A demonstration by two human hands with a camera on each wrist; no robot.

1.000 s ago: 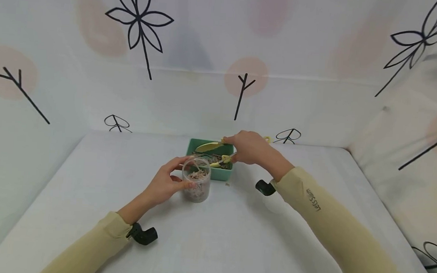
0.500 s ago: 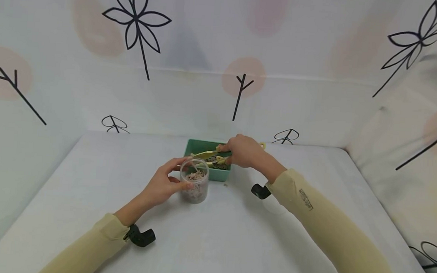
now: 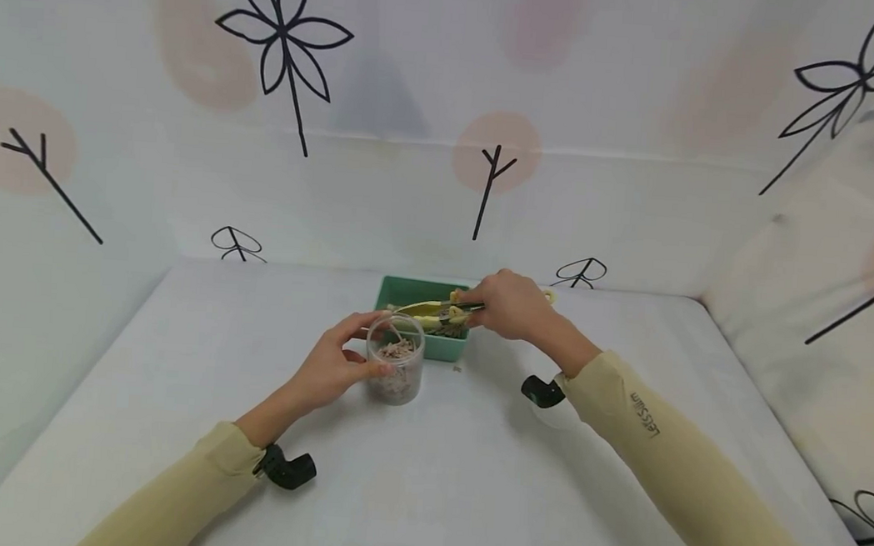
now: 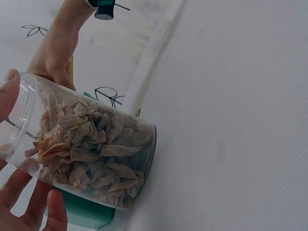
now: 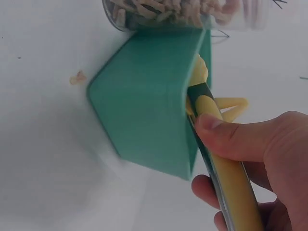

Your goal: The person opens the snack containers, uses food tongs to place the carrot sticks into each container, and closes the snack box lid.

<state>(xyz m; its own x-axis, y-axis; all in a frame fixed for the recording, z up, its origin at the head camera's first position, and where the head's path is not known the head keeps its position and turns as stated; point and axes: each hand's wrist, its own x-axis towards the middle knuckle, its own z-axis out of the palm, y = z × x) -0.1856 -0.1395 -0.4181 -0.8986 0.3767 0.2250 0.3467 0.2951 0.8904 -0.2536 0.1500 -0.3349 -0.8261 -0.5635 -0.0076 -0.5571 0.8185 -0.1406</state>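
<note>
My left hand [image 3: 326, 373] grips a clear plastic jar [image 3: 396, 383] round its side, thumb at the front and fingers behind. The jar stands upright on the table, lidless at the top, partly filled with dried brownish strips [image 4: 101, 149]. Directly behind it is a green rectangular box [image 3: 443, 350] with more loose bits inside. My right hand [image 3: 513, 307] holds yellow-and-metal tongs [image 5: 231, 183], thumb on one arm and fingers on the other. The tongs' yellow tips reach down into the box, their ends partly hidden by its wall and the jar.
A small crumb [image 5: 78, 78] lies on the white tabletop [image 3: 455, 474] by the box. Patterned cloth [image 3: 381, 203] rises behind the table's back edge and along the sides. Dark wrist cameras [image 3: 286, 468] stick out below both forearms.
The tongs have come down into the green box, and their two arms are closer together than a second ago. My left hand and the jar have stayed in place.
</note>
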